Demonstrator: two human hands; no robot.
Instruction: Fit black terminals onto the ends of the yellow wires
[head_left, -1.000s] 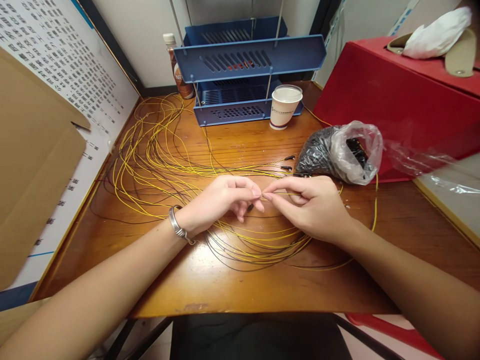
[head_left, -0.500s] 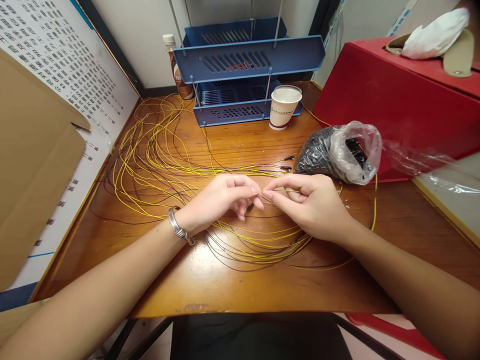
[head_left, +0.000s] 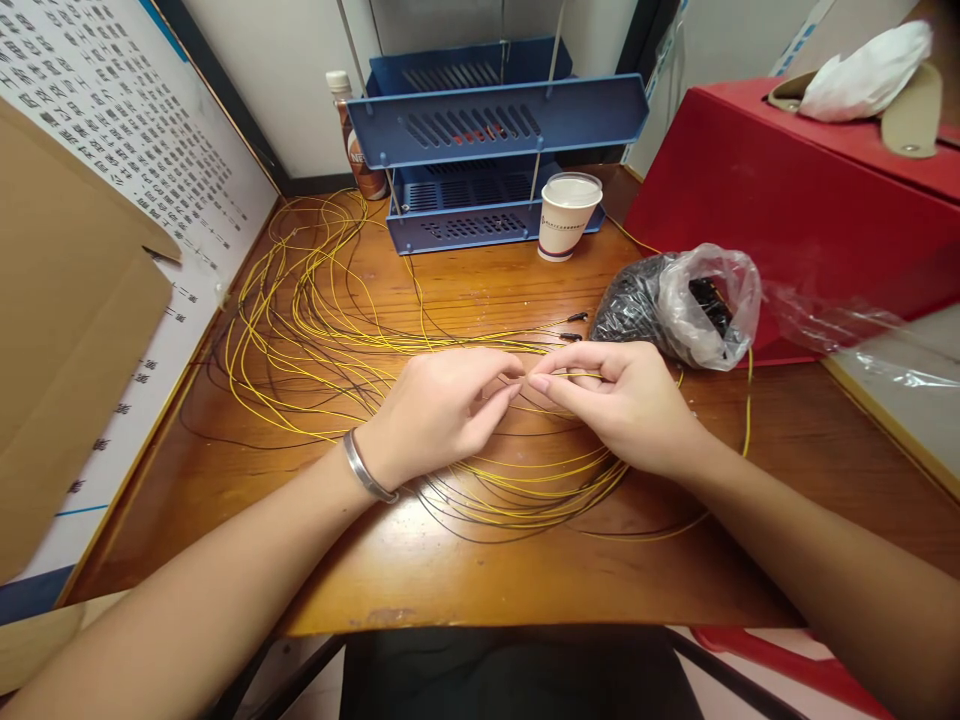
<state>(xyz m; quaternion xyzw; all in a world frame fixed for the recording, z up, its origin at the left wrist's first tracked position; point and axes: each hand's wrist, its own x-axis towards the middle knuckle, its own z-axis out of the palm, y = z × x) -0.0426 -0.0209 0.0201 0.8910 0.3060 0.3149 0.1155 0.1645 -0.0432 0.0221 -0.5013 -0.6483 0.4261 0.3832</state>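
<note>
Loops of thin yellow wire [head_left: 300, 330] mixed with dark wires lie spread over the wooden table [head_left: 465, 580]. My left hand [head_left: 439, 405], with a metal bangle on its wrist, and my right hand [head_left: 619, 400] meet fingertip to fingertip above the middle of the loops. The right thumb and forefinger pinch the end of one yellow wire. The left fingers are curled and pinched against that same end; whatever small piece they hold is hidden. A clear plastic bag of small black parts [head_left: 675, 305] lies just behind the right hand.
A blue stacked letter tray [head_left: 487, 125] stands at the back with a paper cup [head_left: 568, 215] and a brown bottle [head_left: 360, 140] beside it. A red box [head_left: 795, 200] fills the right side. Cardboard [head_left: 67, 330] and a printed sheet [head_left: 127, 130] line the left.
My left hand has rolled palm-down and shifted a little toward the right hand, its fingers curling tighter. The small black piece seen under the left fingers earlier is hidden now. The right hand barely moved.
</note>
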